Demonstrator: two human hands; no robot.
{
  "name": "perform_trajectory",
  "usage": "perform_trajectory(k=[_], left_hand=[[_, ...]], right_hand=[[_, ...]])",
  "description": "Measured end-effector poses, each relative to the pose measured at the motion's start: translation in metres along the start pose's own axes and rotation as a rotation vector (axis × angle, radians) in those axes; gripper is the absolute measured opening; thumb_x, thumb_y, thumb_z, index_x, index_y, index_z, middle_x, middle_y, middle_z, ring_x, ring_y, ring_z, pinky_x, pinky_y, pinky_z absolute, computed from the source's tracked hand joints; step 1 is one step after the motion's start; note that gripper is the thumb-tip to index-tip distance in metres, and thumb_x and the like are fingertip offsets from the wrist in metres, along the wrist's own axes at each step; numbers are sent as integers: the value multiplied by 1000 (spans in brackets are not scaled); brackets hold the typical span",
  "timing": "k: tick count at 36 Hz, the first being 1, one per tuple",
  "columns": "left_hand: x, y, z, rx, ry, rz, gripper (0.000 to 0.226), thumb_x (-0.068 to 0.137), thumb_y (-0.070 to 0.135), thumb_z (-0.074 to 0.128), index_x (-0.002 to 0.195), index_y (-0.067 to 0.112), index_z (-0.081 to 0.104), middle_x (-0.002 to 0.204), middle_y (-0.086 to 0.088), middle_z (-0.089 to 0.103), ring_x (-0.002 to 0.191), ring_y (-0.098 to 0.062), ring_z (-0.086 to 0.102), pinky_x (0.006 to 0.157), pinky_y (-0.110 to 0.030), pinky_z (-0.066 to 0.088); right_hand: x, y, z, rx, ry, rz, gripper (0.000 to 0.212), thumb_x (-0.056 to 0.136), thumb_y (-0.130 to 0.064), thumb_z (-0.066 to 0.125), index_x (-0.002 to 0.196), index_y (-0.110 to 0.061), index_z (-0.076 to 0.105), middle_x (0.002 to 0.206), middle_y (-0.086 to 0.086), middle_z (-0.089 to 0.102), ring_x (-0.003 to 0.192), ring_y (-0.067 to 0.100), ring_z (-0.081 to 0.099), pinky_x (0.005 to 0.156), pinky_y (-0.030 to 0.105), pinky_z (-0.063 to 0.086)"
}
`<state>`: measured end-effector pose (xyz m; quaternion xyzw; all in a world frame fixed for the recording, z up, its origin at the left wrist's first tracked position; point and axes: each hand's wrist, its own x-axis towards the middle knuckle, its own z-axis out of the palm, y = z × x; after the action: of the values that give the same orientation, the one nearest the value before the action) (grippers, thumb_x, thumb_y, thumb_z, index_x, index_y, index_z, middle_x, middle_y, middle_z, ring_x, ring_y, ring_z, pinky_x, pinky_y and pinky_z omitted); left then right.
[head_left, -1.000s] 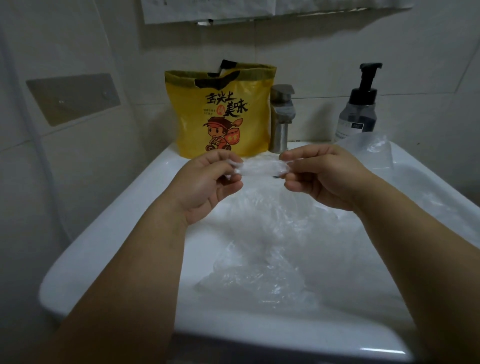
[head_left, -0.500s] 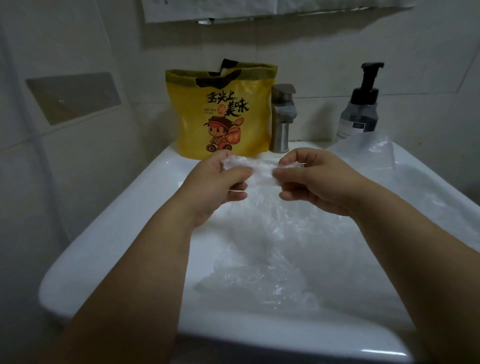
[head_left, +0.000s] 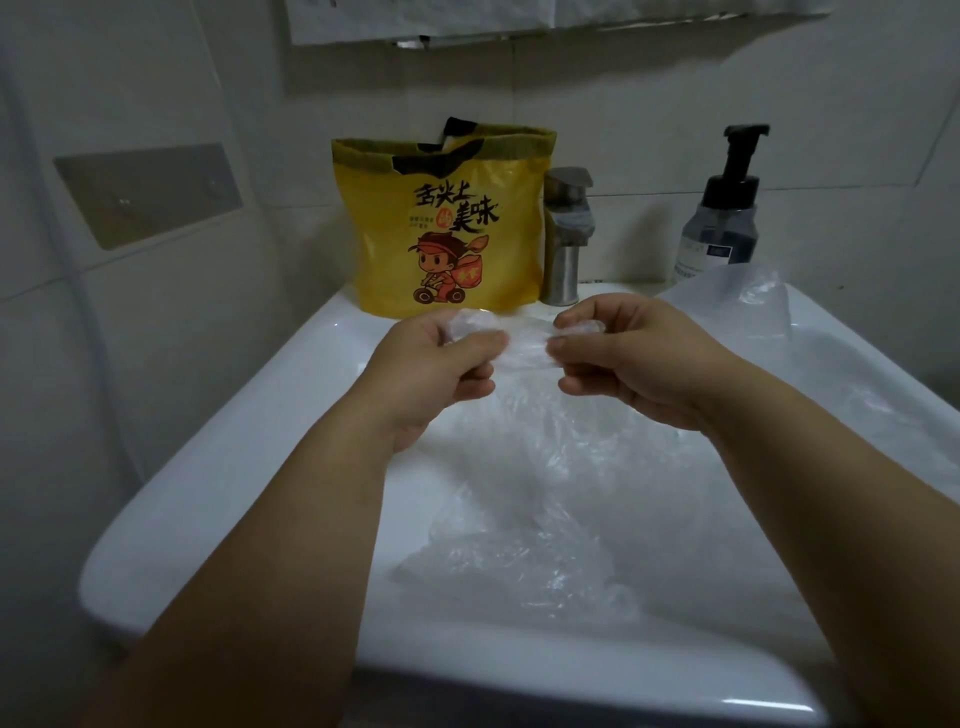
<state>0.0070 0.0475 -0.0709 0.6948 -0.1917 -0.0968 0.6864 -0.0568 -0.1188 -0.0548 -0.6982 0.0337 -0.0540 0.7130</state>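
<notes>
Two hands, left hand (head_left: 434, 369) and right hand (head_left: 631, 364), pinch the clear plastic bag (head_left: 524, 345) above the sink (head_left: 249, 467).

Only two arms and two hands of the person are in shot. The left hand (head_left: 436, 374), centre-left of the frame, is bare, with short, rounded fingers and soft knuckles. The right hand (head_left: 628, 364), centre-right, is the same: uncovered, full-fingered and broad across the back. The nails are hard to make out in this dim light.

The left forearm (head_left: 291, 519) fills the lower left of the frame, bare right down to the bottom edge. It is smooth and looks broader the closer it is to the lens. The right forearm (head_left: 831, 509), lower right, matches it, with uncovered skin all the way to the frame edge. Both arms sit in soft, even shadow.
</notes>
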Motion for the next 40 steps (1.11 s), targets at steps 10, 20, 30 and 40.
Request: perform_trajectory(k=[10,20,30,40], left_hand=[[-2,3,-4,-105,-105,-70,10,93,5,59,92,14,64,76,1,60,63,-4,62,62,-18,57],[-8,11,-6,-170,-189,-84,14,95,2,53,99,11,63,67,-8,70,53,-8,63,52,-17,55],[-11,18,-10,-448,-292,-136,28,73,8,48,63,6,73,63,-14,65,50,-15,61,48,-21,54],[-7,8,-4,-121,-134,5,11,90,4,60,81,8,65,64,0,67,57,-5,62,57,-15,54]], right_hand=[[-2,-3,-5,23,-35,29,10,87,3,59,92,-1,66,72,11,60,52,10,59,53,19,55],[-4,-8,-10,40,-97,25,14,91,2,53,97,-3,65,60,10,61,46,12,56,47,21,53],[-5,-8,-9,168,-135,-47,17,86,11,50,84,4,65,58,17,56,45,16,57,46,23,53],[-3,-4,-7,-7,-86,-44,5,77,-2,65,81,-2,68,71,9,63,57,12,63,55,19,55]])
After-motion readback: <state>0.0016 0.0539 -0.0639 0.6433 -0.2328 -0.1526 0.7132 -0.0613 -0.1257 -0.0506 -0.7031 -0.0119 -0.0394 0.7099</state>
